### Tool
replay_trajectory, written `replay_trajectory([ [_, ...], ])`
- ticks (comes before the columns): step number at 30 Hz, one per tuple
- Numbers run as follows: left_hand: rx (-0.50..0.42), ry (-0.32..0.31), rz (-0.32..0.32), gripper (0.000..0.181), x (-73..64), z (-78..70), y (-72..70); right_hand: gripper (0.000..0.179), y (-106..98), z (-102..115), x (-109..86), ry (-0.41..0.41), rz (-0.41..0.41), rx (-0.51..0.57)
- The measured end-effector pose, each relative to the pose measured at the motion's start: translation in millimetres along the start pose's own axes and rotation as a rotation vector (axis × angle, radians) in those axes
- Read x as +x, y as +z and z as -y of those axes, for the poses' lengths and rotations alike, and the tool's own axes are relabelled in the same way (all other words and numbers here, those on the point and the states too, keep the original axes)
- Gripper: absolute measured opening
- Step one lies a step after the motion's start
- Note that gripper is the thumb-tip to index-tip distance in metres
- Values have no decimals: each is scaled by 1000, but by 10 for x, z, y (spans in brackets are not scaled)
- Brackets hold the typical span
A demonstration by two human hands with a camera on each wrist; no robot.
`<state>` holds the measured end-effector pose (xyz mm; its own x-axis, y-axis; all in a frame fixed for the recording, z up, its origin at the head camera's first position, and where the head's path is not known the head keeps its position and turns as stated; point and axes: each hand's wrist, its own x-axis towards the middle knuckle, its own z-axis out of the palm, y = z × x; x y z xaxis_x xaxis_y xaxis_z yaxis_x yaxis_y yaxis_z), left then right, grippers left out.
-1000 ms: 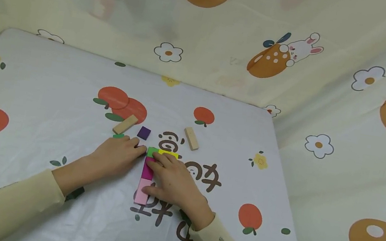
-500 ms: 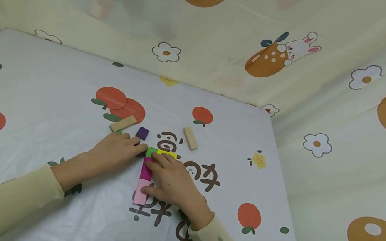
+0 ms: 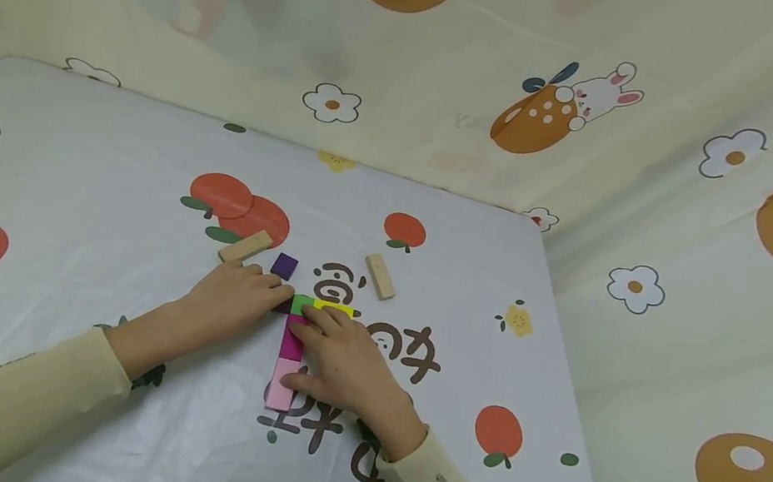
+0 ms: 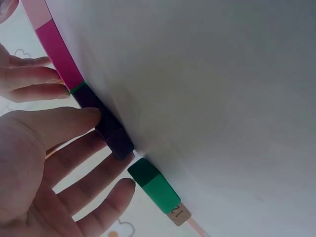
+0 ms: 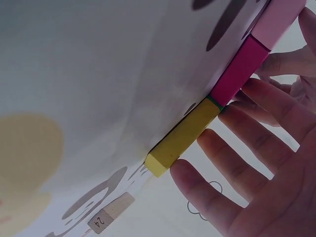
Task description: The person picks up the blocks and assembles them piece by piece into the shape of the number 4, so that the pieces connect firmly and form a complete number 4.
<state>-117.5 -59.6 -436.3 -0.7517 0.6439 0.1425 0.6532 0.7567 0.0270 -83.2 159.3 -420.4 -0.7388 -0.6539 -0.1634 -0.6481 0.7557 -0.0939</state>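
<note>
A row of small blocks lies on the table in the head view: pink point(image 3: 283, 385), magenta point(image 3: 292, 339) and green point(image 3: 301, 305), with a yellow block point(image 3: 336, 307) to the right of the green one. My left hand point(image 3: 225, 300) pinches a dark purple block point(image 4: 101, 114) between thumb and fingers, its end against the green one. My right hand point(image 3: 352, 362) rests over the row, thumb at the pink block and relaxed fingers touching the magenta and yellow ones. Beyond my left fingers, a green block point(image 4: 157, 186) shows in the left wrist view; the hand hides it in the head view.
A dark purple cube point(image 3: 284, 266) and a wooden block point(image 3: 246, 246) lie just behind my left hand. Another wooden block point(image 3: 380, 276) lies further right. A printed cloth covers the table point(image 3: 101, 171), with a patterned curtain point(image 3: 422, 61) behind.
My left hand has shifted slightly, and the dark purple block now shows at its fingertips beside the green block. The loose green block behind that hand has gone from sight. My right hand keeps its place.
</note>
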Motion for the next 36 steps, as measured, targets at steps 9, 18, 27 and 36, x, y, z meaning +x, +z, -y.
replay_trajectory([
  [9, -21, -14, 5, 24, -14, -3, 3, 71, 10, -1, 3, -8, -22, -1],
  [18, 84, 31, -25, 28, -77, -82, -34, 71, -13, 6, -1, -3, -7, 7],
  [27, 39, -15, 22, 45, -131, -209, -20, 70, -14, -1, -4, -20, -12, -24],
  [36, -78, 11, 135, 79, -225, -278, -34, 72, -8, -3, -6, -22, -13, -7],
])
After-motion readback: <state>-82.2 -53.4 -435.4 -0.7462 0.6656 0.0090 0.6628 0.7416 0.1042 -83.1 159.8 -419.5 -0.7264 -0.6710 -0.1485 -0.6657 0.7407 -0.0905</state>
